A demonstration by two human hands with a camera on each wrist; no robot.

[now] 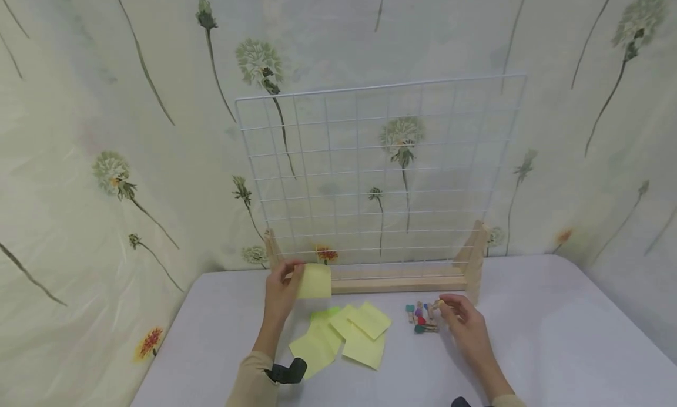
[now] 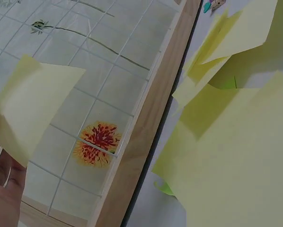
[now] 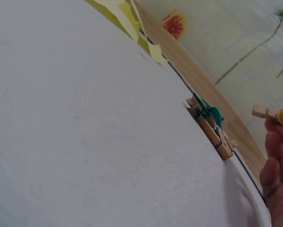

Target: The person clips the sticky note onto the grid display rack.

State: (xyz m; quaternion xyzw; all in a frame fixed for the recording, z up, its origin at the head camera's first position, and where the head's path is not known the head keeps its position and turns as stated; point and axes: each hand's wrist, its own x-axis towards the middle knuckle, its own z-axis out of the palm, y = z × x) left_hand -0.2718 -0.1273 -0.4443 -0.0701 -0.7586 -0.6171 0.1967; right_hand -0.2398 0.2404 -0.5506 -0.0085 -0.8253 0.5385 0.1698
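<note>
My left hand (image 1: 281, 289) pinches one yellow sticky note (image 1: 315, 281) by its left edge, in front of the lower left of a white wire grid (image 1: 370, 178). The left wrist view shows the same sticky note (image 2: 35, 106) slightly bent, with the fingers at its edge. Over the table's right part, my right hand (image 1: 468, 325) pinches a small wooden clothespin (image 3: 263, 112) between thumb and fingertips. Just left of that hand lies a small pile of clothespins (image 1: 420, 320) with coloured decorations. Several loose yellow sticky notes (image 1: 365, 342) overlap on the table between both hands.
The grid stands upright in a wooden base (image 1: 396, 285) with a wooden foot (image 1: 476, 257) at each side. Behind it hangs a flower-print curtain (image 1: 174, 178). A white cloth covers the table (image 1: 555, 336). Dark straps with cameras (image 1: 288, 372) sit on the wrists.
</note>
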